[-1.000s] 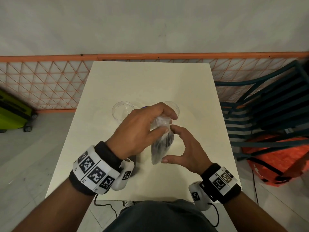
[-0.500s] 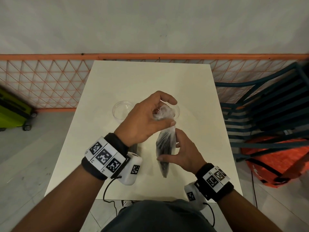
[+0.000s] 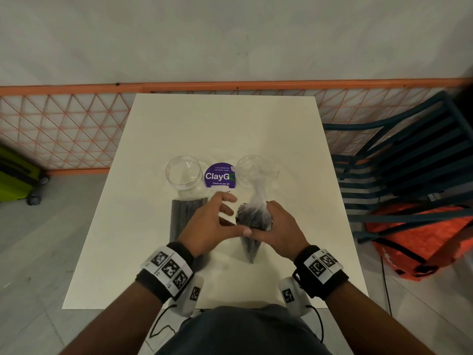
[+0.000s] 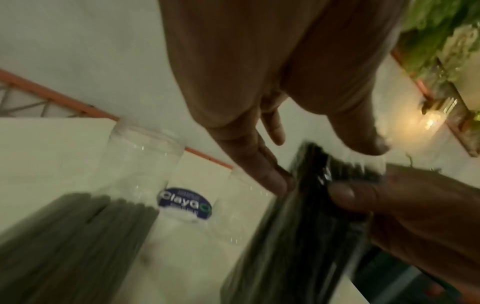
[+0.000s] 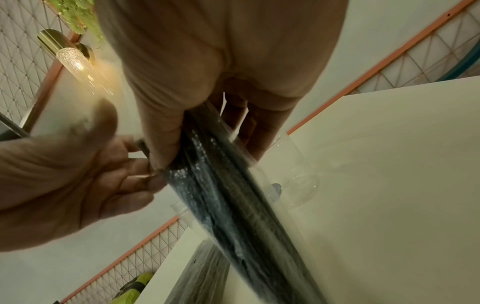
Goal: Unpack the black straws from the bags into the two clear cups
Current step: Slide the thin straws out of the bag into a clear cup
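My right hand (image 3: 266, 226) grips a clear bag of black straws (image 3: 252, 216) around its middle and holds it upright over the table, with the loose plastic top (image 3: 256, 180) fanned out above. My left hand (image 3: 231, 216) is beside it with fingers straight, fingertips touching the bag (image 4: 298, 226), its thumb meeting my right thumb. Two clear cups stand just beyond, the left cup (image 3: 183, 172) and the right cup (image 3: 257, 166), the right one partly hidden by the bag's top. A second bag of straws (image 3: 184, 216) lies flat on the table under my left hand.
A round purple sticker (image 3: 220, 176) lies between the cups on the white table (image 3: 225, 124). An orange mesh fence (image 3: 64, 129) runs behind. A dark slatted chair (image 3: 409, 155) and an orange bag (image 3: 422, 239) stand to the right, a green suitcase (image 3: 12, 175) to the left.
My left hand has let go of the bag's twisted top and dropped to the bag's middle. The plastic top now stands loose. My right hand keeps hold of the bag's middle.
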Motion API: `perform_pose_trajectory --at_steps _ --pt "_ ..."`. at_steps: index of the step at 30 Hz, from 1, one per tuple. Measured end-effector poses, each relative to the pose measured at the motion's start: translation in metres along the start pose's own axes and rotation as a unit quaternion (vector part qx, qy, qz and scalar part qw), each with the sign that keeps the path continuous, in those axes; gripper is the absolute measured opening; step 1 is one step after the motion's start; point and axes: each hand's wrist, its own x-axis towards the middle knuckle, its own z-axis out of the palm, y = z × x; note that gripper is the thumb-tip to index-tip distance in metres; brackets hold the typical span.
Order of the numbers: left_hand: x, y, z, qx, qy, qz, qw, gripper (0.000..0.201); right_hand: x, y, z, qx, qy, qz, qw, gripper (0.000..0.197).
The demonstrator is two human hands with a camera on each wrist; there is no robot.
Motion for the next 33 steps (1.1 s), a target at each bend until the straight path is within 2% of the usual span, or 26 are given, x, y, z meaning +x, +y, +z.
perform_pose_trajectory --at_steps 4,6,8,11,13,15,19,21,23,24,27,29,31,33 --pt "0.000 -0.021 0.023 -0.033 0.053 0.024 0.998 0.036 0.001 0.008 0.009 0.006 -0.031 0.008 0.999 0.047" --pt "-0.001 -0.027 0.031 -0.046 0.066 0.045 0.996 0.026 0.001 0.013 0.012 0.018 -0.040 0.014 0.999 0.067" --pt "0.000 -0.031 0.036 -0.038 0.066 0.059 0.995 0.022 -0.001 0.016 0.012 0.051 -0.043 0.024 0.997 0.069" --pt "0.001 -0.034 0.038 0.027 0.060 0.086 0.994 0.020 -0.006 0.019 0.016 0.081 -0.030 0.025 0.996 0.064" --pt "0.002 -0.037 0.034 0.058 0.047 0.112 0.991 0.010 -0.008 0.020 0.018 0.102 -0.011 0.023 0.994 0.063" --pt "0.001 -0.041 0.028 0.104 0.043 0.139 0.984 0.013 -0.007 0.020 0.021 0.123 0.003 0.027 0.992 0.055" --pt "0.000 -0.043 0.024 0.225 0.088 0.156 0.958 0.008 -0.004 0.021 0.029 0.118 0.014 0.020 0.993 0.050" --pt "0.000 -0.044 0.028 0.264 0.078 0.156 0.949 0.010 -0.002 0.023 0.034 0.108 0.013 0.015 0.994 0.054" --pt "0.000 -0.048 0.031 0.290 0.066 0.164 0.941 0.017 -0.002 0.025 0.037 0.114 0.014 0.018 0.993 0.049" --pt "-0.001 -0.049 0.031 0.275 0.064 0.168 0.945 0.025 -0.002 0.027 0.037 0.125 0.020 0.023 0.992 0.047" --pt "-0.008 -0.042 0.032 0.083 -0.004 0.135 0.987 0.064 -0.001 0.032 0.037 0.120 0.025 0.025 0.992 0.058" --pt "-0.008 -0.036 0.039 0.052 -0.022 0.130 0.990 0.071 -0.001 0.032 0.038 0.082 -0.003 0.023 0.996 0.056" --pt "-0.007 -0.038 0.047 0.071 -0.001 0.120 0.990 0.074 -0.001 0.034 0.041 0.063 -0.022 0.024 0.997 0.053" --pt "-0.003 -0.042 0.052 0.028 0.019 0.101 0.994 0.071 -0.002 0.040 0.043 0.061 -0.021 0.022 0.998 0.056"
